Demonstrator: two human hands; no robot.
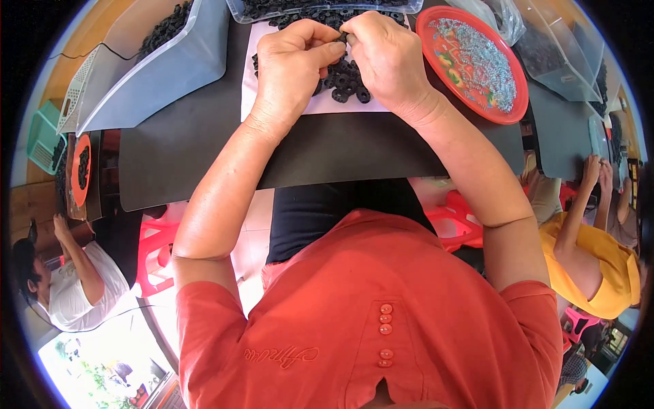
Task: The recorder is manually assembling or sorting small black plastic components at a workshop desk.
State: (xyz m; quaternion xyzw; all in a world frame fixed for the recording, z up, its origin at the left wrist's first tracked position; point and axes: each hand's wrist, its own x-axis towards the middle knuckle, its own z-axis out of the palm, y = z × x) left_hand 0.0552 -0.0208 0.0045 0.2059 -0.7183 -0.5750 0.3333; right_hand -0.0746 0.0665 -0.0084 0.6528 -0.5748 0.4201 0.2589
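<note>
One left hand (293,58) and one right hand (388,60), both pinched tight on a small dark piece (344,37) (mostly hidden), above small black rings (345,78), white flat sheet (330,107), black desk (327,150)

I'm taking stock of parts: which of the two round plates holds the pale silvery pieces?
The red plate just right of the right hand, with pale silvery pieces spread across it; the orange plate at far left holds dark pieces instead.
</note>
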